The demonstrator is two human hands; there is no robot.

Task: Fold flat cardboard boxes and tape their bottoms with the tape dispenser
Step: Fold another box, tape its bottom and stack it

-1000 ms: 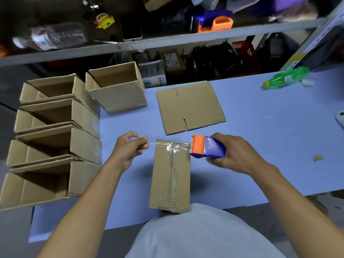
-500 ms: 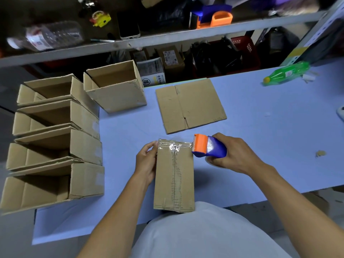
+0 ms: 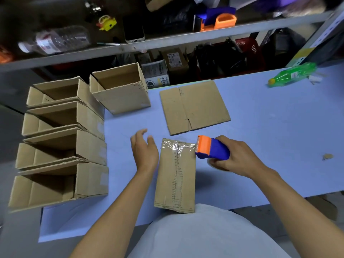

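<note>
At table centre, right hand (image 3: 236, 157) is gripping tape dispenser (image 3: 212, 148) against taped box (image 3: 176, 175), left hand (image 3: 144, 149) hovering released; flat cardboard (image 3: 194, 107) waiting unfolded.

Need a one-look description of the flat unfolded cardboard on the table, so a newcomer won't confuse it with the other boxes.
Start at the pale blue table and look to its far edge, near the middle. The flat cardboard sheet lies there, beyond the taped box in front of the person and right of the open folded box. It is the only cardboard lying flat, with creases and a slit.
</note>
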